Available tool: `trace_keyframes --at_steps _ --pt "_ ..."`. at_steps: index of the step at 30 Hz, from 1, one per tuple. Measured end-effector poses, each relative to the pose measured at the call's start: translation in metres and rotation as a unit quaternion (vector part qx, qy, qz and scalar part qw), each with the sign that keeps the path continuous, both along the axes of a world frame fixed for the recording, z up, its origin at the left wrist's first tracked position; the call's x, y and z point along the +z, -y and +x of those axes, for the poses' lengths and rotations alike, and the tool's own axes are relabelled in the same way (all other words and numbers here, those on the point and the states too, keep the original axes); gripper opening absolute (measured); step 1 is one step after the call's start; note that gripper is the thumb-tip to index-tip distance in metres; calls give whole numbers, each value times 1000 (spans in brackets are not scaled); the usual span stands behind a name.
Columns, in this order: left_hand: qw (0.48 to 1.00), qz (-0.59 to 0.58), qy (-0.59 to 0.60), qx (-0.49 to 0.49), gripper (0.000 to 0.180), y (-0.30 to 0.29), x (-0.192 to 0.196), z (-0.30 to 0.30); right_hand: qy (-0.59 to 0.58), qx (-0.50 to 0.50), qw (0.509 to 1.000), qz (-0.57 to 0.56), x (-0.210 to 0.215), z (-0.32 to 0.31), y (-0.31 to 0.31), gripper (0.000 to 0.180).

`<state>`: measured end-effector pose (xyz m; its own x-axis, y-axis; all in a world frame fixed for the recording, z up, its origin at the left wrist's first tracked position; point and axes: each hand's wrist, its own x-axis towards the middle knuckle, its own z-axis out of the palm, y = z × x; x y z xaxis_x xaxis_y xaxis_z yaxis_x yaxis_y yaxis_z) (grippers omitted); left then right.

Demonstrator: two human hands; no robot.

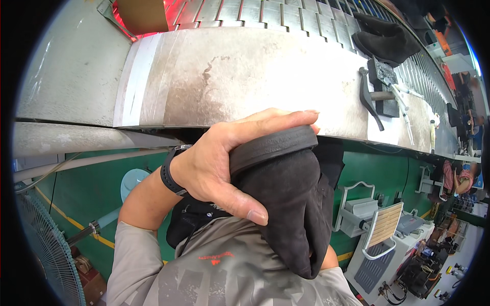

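Observation:
My left hand (224, 163) is clamped over the heel end of a black suede boot (293, 204), with the fingers across its dark rubber sole (270, 145) and the thumb down its side. A black watch sits on that wrist. The boot hangs sole-up in front of my chest, its shaft drooping down. My right hand is hidden; only a bit of the right forearm (329, 259) shows behind the boot's shaft, so it may be inside the boot.
A worn metal bench (245, 76) runs ahead, with a slatted conveyor (286, 13) behind it carrying a pair of black boots (383, 38). Pliers (368, 99), a black block (383, 76) and white pens (403, 102) lie on the right of the bench. A fan (43, 245) stands at lower left and a slatted chair (383, 227) at lower right.

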<state>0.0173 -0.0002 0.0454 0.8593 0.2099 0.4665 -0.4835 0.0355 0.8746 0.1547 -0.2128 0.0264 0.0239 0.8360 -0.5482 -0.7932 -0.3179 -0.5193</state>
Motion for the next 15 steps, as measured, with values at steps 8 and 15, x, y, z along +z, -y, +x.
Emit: trace_keyframes --at_steps 8,15 --pt "1000 -2 -5 9 126 1 -4 -1 5 19 1000 -2 0 -1 -1 55" --pt "1000 -12 -14 1 124 1 -2 1 11 28 1000 -4 6 -1 -4 53"
